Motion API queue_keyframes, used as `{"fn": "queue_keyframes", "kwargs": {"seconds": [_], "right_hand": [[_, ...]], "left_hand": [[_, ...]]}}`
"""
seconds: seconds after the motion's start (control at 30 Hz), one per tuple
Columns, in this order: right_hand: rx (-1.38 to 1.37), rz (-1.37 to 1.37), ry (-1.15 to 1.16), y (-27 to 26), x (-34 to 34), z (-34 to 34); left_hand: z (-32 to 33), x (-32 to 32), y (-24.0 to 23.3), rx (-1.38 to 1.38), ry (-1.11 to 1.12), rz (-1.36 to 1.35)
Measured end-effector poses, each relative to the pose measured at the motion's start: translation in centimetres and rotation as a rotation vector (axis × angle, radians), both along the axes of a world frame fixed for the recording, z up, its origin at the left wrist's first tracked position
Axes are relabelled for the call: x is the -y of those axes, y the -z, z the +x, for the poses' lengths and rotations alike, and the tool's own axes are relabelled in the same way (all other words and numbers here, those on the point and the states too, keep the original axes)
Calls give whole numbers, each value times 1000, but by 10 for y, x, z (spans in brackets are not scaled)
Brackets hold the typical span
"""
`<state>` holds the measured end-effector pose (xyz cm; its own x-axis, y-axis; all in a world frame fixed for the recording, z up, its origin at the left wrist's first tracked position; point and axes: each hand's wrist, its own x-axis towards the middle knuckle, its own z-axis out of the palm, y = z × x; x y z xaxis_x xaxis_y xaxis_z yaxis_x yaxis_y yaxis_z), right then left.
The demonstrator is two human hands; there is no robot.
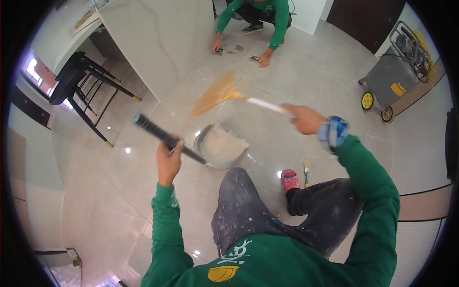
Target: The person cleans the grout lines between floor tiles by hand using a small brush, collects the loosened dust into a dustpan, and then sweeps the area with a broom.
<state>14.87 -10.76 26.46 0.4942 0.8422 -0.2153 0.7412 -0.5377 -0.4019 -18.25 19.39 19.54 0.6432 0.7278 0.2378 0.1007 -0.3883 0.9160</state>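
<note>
My left hand (pixel 169 162) grips the black handle (pixel 154 129) of a dustpan. The dustpan's scoop (pixel 232 162) rests on the tiled floor just ahead of my knee, with a layer of pale dust or debris (pixel 222 143) in it. In my right hand (pixel 304 118) is the white handle of a broom (pixel 263 104). Its yellowish bristle head (pixel 215 94) is held above the floor beyond the scoop and looks blurred. A paintbrush (pixel 306 174) lies on the floor beside my red clog (pixel 290 180).
A co-worker (pixel 265 21) crouches ahead, both hands near a stained floor patch (pixel 235 48). At right stands a wheeled grey air compressor (pixel 389 77). Left are a black bar stool (pixel 86 82) and a marble-look counter panel (pixel 157 39). A dark door (pixel 365 21) is at back right.
</note>
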Motion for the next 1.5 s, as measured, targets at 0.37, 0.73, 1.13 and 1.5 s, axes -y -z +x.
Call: {"fn": "queue_keyframes", "kwargs": {"seconds": [0.37,0.73,1.13,1.5], "right_hand": [[163,-55,12,195,-183,0],[528,-589,218,84,71,168],[255,-264,80,88,-27,83],[342,-602,643,4,298,32]], "left_hand": [[-122,-7,24,-36,-242,-58],[-122,-11,40,-56,-326,-86],[-168,63,159,-234,-487,-981],[-14,124,189,-128,20,-151]]}}
